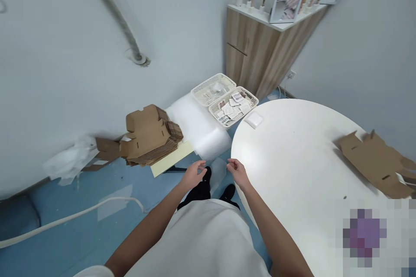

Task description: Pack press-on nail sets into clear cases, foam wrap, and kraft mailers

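Observation:
I stand on a blue floor beside a round white table (292, 160). My left hand (193, 175) and my right hand (238, 173) are held out low in front of me, a short way apart, fingers curled. Between them hangs a small translucent sheet (218, 173), and each hand seems to pinch one of its side edges. My black shoes show just under it. My right hand is at the table's left rim.
A stack of flat cardboard boxes (149, 138) and white foam sheets (198, 125) lie on the floor ahead. Behind them are two white baskets (240, 93) of small packets and a wooden cabinet (260, 52). Flat cardboard (373, 160) and a small white pad (254, 119) lie on the table. A white hose (74, 216) crosses the floor.

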A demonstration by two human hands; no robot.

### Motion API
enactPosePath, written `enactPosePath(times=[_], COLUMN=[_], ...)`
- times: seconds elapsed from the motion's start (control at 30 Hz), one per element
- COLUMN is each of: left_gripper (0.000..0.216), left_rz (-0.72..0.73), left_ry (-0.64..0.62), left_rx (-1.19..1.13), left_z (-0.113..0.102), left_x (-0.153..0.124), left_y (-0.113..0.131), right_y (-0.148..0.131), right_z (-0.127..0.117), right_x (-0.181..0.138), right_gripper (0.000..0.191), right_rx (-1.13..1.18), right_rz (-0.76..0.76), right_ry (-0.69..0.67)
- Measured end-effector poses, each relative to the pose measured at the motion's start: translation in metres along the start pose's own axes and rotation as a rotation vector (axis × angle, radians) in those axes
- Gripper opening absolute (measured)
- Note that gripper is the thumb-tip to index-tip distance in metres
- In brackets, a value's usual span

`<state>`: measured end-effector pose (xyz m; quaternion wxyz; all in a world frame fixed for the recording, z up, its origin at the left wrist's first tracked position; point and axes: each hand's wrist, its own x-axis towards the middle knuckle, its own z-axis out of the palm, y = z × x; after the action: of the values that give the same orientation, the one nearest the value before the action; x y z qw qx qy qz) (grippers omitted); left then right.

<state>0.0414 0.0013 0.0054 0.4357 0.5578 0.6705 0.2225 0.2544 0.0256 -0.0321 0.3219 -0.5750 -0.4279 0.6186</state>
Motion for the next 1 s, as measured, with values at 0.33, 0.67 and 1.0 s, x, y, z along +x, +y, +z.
enactPosePath(times=[0.33, 0.67, 1.0], left_gripper=[0.029, 0.037, 0.024], left_rz=[0.017, -0.092, -0.025], left_ry=[0.348, 0.285, 0.161], left_rx=[0.253, 0.584, 0.535], left_z=[-0.090, -0.185, -0.200], left_x=[-0.003, 0.036, 0.048], left_y=[-0.070, -0.130, -0.157], right_y=[-0.037, -0.103, -0.114], right_z=[0.093, 0.237, 0.300], right_x=[0.045, 0.099, 0.136], right_gripper=[0.038, 0.046, 0.040], right_rx=[-0.643, -1.143, -1.352], right_rz=[-0.271, -0.405, -0.323], right_ry=[-0.229, -0.242, -0.129])
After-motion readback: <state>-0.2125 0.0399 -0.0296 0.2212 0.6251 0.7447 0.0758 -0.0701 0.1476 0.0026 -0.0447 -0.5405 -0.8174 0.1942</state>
